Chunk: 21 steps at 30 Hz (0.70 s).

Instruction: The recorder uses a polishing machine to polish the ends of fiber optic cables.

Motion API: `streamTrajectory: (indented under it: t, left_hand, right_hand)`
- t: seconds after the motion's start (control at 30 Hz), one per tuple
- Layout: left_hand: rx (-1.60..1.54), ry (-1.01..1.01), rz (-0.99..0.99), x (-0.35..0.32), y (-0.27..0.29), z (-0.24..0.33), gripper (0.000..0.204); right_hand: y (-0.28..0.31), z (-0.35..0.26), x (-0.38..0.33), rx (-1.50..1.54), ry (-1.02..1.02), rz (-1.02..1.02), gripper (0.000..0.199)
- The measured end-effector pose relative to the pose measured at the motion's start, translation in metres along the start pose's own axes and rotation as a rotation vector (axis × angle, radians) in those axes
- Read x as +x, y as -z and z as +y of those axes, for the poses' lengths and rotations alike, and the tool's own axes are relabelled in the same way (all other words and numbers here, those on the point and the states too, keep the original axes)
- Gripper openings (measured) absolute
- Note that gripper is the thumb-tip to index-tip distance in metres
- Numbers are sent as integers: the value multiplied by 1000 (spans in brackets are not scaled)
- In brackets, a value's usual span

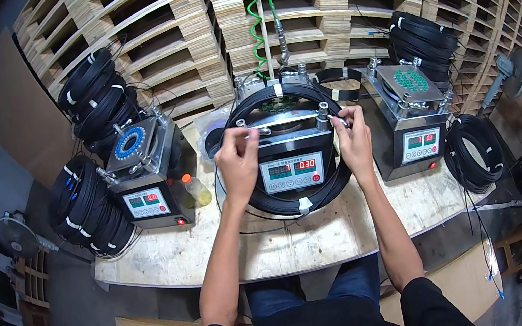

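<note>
A metal box machine (291, 170) with a red digit display stands in the middle of the wooden bench. A black cable coil (301, 203) bound with white tape hangs around it, dropping in front of its panel. My left hand (238, 161) pinches a small part at the left of the machine's top bar (285, 120). My right hand (353, 138) grips the coil and the metal knob (322, 113) at the bar's right end. Both forearms reach up from the lower edge.
Two similar machines (143, 175) (411, 119) flank the middle one. Stacks of black cable coils (87, 207) (422, 38) (474, 153) lie left and right. Wooden pallets (171, 27) rise behind; a green spiral hose (257, 20) hangs above. A small yellow bottle (197, 190) stands left.
</note>
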<state>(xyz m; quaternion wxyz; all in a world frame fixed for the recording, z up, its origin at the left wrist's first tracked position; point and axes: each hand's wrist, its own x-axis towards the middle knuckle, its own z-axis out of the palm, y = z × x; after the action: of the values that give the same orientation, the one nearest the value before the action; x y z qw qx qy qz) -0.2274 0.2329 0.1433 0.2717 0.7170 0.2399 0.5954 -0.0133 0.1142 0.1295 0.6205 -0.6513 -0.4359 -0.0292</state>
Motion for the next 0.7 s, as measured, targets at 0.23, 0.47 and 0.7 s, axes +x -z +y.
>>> streamTrajectory:
  t: [0.23, 0.47, 0.7]
  left_hand:
    - [406, -143, 90, 14, 42, -26, 53]
    - [108, 154, -228, 10, 33, -53, 71]
    - [39, 196, -227, 18, 28, -48, 62]
  right_hand:
    - [20, -28, 3, -151, -19, -30, 28]
    - [12, -22, -6, -190, 318, 66, 41]
    - [-5, -18, -22, -10, 108, -21, 17]
